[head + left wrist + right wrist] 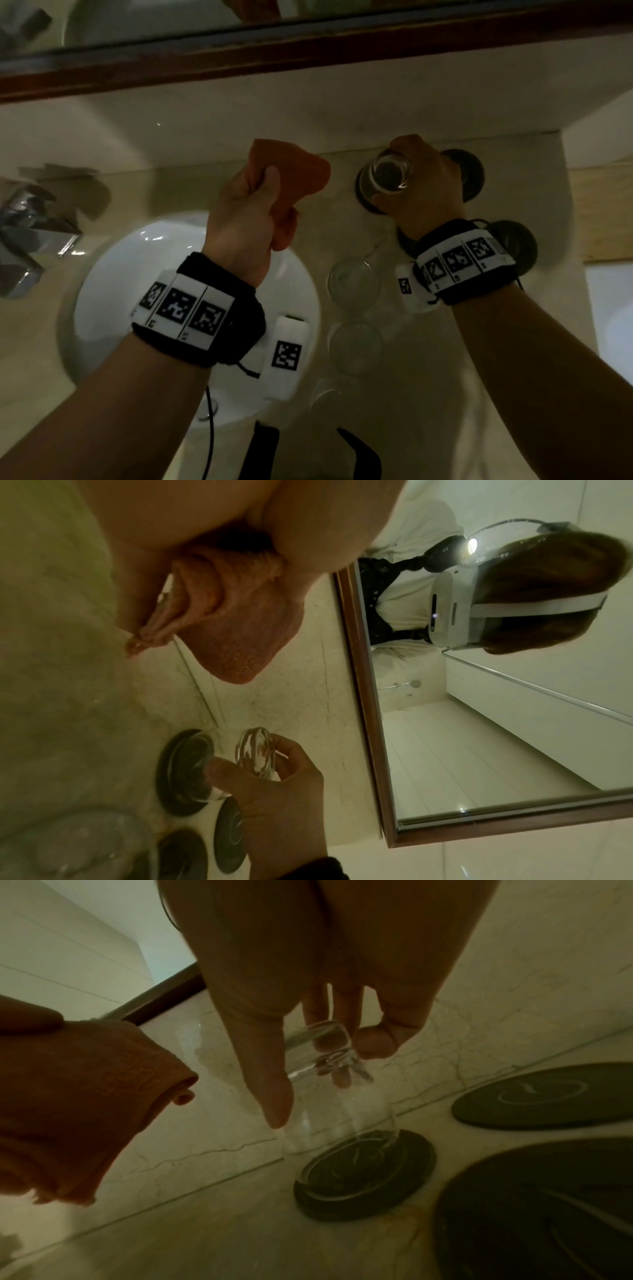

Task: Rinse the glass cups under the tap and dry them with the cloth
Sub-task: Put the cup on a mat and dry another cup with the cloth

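Observation:
My left hand (250, 205) grips a bunched orange cloth (301, 168) above the counter, just right of the sink; the cloth (236, 631) hangs from the fist in the left wrist view. My right hand (421, 178) holds a clear glass cup (387, 174) by its base, mouth down. In the right wrist view the thumb and fingers (342, 1077) pinch the cup (335, 1118), whose rim sits at a dark round coaster (363, 1199). I cannot tell whether the rim touches it. The cloth (85, 1096) is apart from the cup, to its left.
Three more clear glasses (354, 284) (356, 346) (325, 394) stand on the marble counter between the white sink (120, 274) and my right arm. Other dark coasters (548, 1096) (548, 1218) lie to the right. A chrome tap (30, 222) is at far left, a framed mirror (479, 723) behind.

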